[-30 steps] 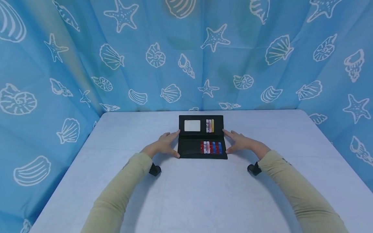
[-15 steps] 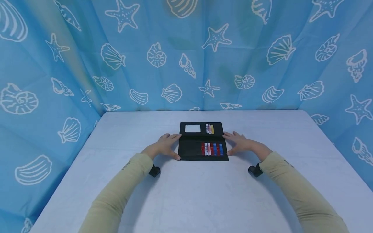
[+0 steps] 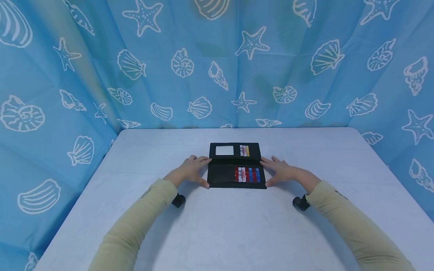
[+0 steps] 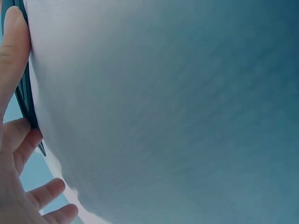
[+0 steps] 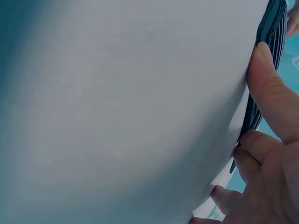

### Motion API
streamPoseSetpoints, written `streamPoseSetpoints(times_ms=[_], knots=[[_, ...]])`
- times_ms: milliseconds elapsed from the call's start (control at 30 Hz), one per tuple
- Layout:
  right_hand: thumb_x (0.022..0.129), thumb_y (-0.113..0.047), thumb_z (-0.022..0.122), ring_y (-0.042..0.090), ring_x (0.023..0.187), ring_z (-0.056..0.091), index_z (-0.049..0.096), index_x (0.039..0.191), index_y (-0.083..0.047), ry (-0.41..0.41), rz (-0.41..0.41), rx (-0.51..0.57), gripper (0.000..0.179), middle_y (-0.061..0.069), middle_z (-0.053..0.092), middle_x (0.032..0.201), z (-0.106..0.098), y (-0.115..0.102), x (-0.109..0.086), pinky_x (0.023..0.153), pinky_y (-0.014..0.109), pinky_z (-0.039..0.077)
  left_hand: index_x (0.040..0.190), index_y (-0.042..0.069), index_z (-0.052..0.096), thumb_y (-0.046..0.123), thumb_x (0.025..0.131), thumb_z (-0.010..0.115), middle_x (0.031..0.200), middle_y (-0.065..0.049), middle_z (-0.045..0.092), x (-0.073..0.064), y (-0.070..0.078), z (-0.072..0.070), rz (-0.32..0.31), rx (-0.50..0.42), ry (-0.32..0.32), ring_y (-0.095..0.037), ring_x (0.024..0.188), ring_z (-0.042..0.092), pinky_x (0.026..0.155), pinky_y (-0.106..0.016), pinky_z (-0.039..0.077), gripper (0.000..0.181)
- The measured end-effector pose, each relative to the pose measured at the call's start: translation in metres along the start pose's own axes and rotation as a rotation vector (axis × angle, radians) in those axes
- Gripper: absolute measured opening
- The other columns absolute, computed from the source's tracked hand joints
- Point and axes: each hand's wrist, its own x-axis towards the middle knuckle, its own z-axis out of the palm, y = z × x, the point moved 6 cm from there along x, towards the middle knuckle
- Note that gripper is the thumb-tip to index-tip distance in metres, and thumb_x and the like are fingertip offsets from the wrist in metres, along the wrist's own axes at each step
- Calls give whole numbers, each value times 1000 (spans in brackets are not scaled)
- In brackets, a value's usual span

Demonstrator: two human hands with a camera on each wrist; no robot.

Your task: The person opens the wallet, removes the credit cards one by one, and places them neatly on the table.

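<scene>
A black wallet lies unfolded on the white table, in the middle of the head view. Its upper half has a white window and several cards. On the lower half, several red, white and blue cards sit in slots at the right. My left hand touches the wallet's left edge, thumb at the front corner and fingertips near the fold. On the opposite edge my right hand rests likewise, fingers spread. Both wrist views show thumb and fingertips against the wallet's thin side, with the other fingers on the table.
The white tabletop stretches out around the wallet. Behind it and along the sides hangs a blue curtain printed with shells and starfish. Black wrist cameras sit under both sleeves.
The wallet has shifted slightly toward me, and its upper half looks lower and shorter than a second ago. Both hands have moved a little nearer with it, still at its edges.
</scene>
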Motion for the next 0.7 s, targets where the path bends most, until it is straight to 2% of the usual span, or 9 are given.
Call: streamPoseSetpoints(times_ms=[267, 700], knots=[[75, -42, 72, 48, 135, -1, 23, 144, -3, 4, -22, -24, 94, 19, 12, 151, 3, -1, -5, 103, 66, 0, 147, 20, 22, 57, 66, 73, 151, 0, 22, -5, 5, 0, 9, 43, -11, -28, 129, 26, 105, -43, 29, 102], [75, -44, 71, 49, 134, 2, 24, 143, -1, 12, -67, -58, 93, 20, 14, 151, 5, -8, -17, 102, 67, 3, 146, 21, 24, 59, 68, 70, 152, 1, 20, -12, 7, 4, 18, 75, -29, -31, 131, 25, 105, -46, 29, 98]])
